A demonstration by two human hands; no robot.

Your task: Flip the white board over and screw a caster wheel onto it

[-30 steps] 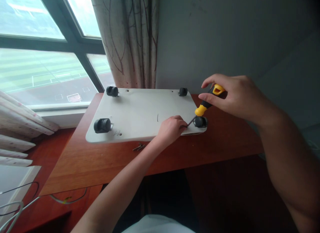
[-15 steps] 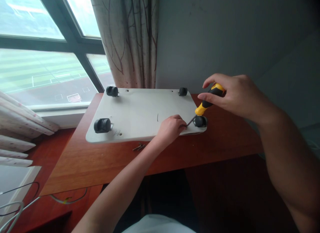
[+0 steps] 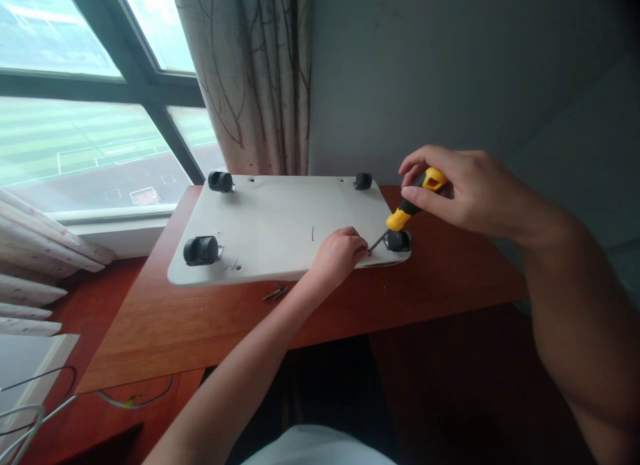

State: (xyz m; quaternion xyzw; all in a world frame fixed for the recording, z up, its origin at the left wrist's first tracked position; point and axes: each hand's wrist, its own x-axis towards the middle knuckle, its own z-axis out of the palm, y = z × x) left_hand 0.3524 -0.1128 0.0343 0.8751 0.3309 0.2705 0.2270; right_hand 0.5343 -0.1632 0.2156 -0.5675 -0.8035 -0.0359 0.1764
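Observation:
A white board (image 3: 270, 218) with rounded corners lies flat on the wooden table, a black caster wheel at each corner. My right hand (image 3: 450, 185) grips a yellow and black screwdriver (image 3: 399, 219) by its handle, the shaft slanting down to the left. Its tip meets the board near the front right caster (image 3: 399, 240). Beside that tip, my left hand (image 3: 341, 255) rests on the board with thumb and fingers pinched together. Whatever they pinch is too small or hidden to make out.
Several loose screws (image 3: 276, 292) lie on the wooden table (image 3: 200, 325) in front of the board. A curtain (image 3: 260, 85) and a grey wall stand behind the table, with a window (image 3: 85, 145) at left. Cables (image 3: 40, 412) hang at lower left.
The right hand and screwdriver handle have turned slightly, with the fingers shifted on the grip. The whole view has moved a little; the left hand stays at the screwdriver's tip.

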